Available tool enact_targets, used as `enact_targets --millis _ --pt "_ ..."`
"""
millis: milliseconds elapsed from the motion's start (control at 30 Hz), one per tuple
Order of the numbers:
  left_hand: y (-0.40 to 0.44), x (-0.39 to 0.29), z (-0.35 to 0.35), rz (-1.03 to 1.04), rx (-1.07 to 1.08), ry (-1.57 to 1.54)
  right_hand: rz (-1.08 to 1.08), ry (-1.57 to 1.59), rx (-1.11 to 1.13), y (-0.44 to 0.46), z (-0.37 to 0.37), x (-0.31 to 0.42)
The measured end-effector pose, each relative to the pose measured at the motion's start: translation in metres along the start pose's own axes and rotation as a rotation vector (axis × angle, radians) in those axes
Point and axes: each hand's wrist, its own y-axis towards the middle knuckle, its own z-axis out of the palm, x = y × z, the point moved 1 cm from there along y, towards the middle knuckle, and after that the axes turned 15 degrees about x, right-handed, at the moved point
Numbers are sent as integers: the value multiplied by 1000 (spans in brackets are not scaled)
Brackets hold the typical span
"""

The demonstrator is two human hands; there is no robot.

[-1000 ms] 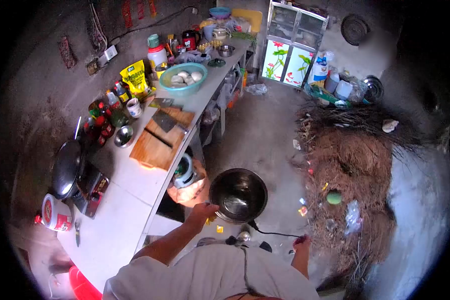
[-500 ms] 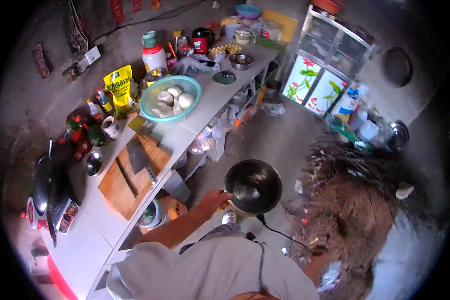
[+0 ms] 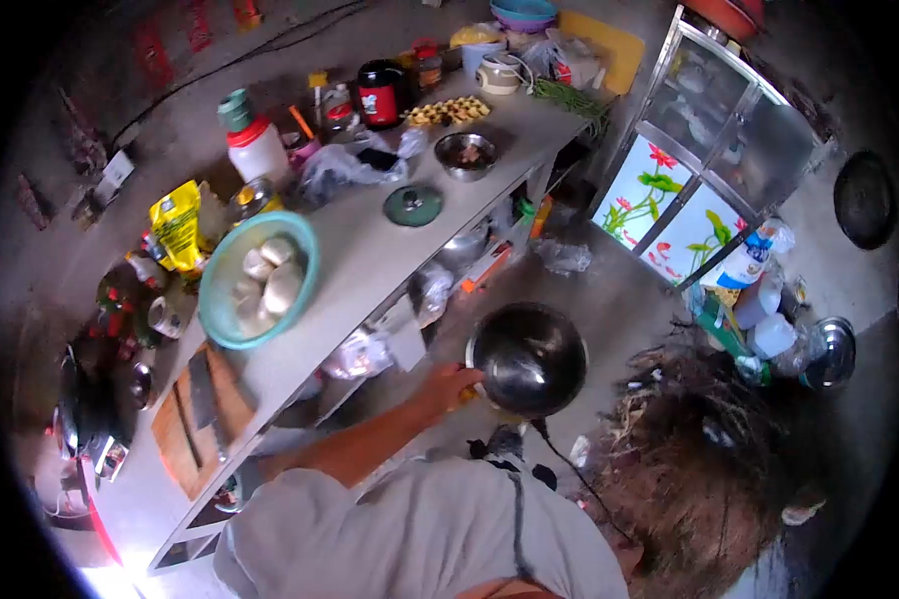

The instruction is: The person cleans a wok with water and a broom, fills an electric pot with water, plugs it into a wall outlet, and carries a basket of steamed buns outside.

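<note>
My left hand [image 3: 449, 387] is closed on the left rim of a dark, round metal pot [image 3: 527, 359], held in front of my body over the floor. The pot looks empty inside, with a bright reflection at its bottom. A black cord [image 3: 579, 474] runs from beneath the pot toward the lower right. Near the cord's far end, my right hand [image 3: 624, 554] is only partly visible at the edge of my shirt, and its fingers cannot be made out.
Left of me runs a long counter [image 3: 340, 270] with a teal basin [image 3: 308, 290] of pale rounded items, a cutting board [image 3: 232, 399] with a cleaver, a metal bowl [image 3: 466, 155] and a green lid [image 3: 413, 206]. A cabinet [image 3: 704, 150] stands ahead; brushwood [image 3: 689, 479] lies right.
The view has shifted forward along the counter, bringing the basin, lid and cabinet closer. The pot stays in my left hand. My right hand has dropped mostly from sight.
</note>
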Motion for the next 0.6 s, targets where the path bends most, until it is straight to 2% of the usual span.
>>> enact_targets --millis 67,133,233,267,300,367,400,467,500,533,600 --pt "49 -18 6 -16 -55 4 8 -19 56 67 44 26" --pt "98 -34 5 131 -114 -149 -1 -56 178 139 104 57" --pt "155 -86 -2 79 -253 -128 9 -76 475 235 247 123" --pt "183 -83 -16 195 -215 -196 46 -71 570 238 318 157" --pt "204 -97 -21 200 -222 -205 84 -69 665 241 389 192" --pt "241 -132 -33 249 -328 -166 -61 -70 789 275 500 211" --pt "260 -149 -42 184 -375 -191 -443 -441 858 271 553 225" --pt "307 -166 -67 222 -369 -193 -558 -641 954 236 653 250" --pt "329 -174 -81 265 -354 -188 -293 -457 997 220 696 257" --pt "353 -182 -95 315 -337 -233 -296 -459 996 215 730 260" --pt "384 -218 -115 323 -357 -238 -551 -503 1209 207 796 268"
